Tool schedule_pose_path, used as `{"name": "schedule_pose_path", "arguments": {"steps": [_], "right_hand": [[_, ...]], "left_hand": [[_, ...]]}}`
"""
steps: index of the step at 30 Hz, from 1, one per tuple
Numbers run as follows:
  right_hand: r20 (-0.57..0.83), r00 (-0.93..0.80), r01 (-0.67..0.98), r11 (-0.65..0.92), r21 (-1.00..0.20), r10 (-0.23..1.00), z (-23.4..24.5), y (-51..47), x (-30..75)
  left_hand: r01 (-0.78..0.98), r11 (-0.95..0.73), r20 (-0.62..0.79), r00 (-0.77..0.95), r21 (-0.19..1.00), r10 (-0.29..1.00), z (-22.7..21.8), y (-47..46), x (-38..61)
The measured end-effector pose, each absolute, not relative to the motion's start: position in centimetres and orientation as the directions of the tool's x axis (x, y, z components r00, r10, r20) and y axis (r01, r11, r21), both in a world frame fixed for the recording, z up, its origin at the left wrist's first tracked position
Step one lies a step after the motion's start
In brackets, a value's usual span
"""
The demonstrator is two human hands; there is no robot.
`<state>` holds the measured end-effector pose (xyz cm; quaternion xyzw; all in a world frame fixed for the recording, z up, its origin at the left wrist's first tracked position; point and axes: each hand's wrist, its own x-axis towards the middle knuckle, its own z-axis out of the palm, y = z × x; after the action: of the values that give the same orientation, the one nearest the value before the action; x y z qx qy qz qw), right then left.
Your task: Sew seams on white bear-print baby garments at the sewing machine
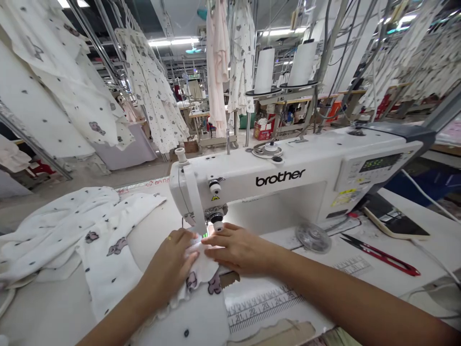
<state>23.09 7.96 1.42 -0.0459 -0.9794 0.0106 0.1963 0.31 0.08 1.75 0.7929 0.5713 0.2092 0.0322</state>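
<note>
A white sewing machine [252,178] marked "brother" stands before me, its lit needle area largely covered by my fingers. White cloth [205,264] with printed bears lies under the needle area and drapes toward me. Left of the needle, my left hand [178,252] is closed on the cloth, thumb and fingers pinching its edge. My right hand [239,247] lies on the cloth at the right, close to the presser foot, with its fingers stretched out and slightly apart. A white strip [194,197] hangs down the machine's head to the sewing point.
More printed cloth [104,230] is heaped on the left of the table. Red-handled thread snips [382,254], a phone [396,216] and a clear round bobbin case [313,238] lie at right. Thread cones [264,72] stand behind the machine. Garments [151,91] hang beyond.
</note>
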Motion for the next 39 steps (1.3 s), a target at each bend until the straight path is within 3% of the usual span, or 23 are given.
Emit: {"name": "schedule_pose_path", "arguments": {"steps": [4,9,24,29,39], "right_hand": [[0.392,-0.917,0.068,0.997,-0.034,0.076,1.6,7.8,22.9],[0.346,-0.931,0.077,0.990,-0.119,0.114,1.4,7.6,22.8],[0.329,-0.918,0.182,0.971,-0.152,0.224,1.6,7.6,22.9],[0.340,-0.921,0.157,0.980,-0.126,0.192,1.5,7.6,22.9],[0.311,-0.904,0.254,0.953,-0.163,0.294,1.6,7.7,22.6]], "left_hand": [[0.798,-0.598,0.383,0.533,0.069,0.755,1.1,-1.8,0.2],[0.773,-0.628,0.312,0.622,-0.094,0.719,0.0,-2.6,-0.2],[0.793,-0.586,0.183,0.559,0.165,0.809,0.8,-1.8,-1.0],[0.786,-0.598,0.154,0.578,0.158,0.801,1.1,-1.4,-1.0],[0.806,-0.581,0.199,0.554,0.117,0.809,0.2,-0.2,-1.2]]}}
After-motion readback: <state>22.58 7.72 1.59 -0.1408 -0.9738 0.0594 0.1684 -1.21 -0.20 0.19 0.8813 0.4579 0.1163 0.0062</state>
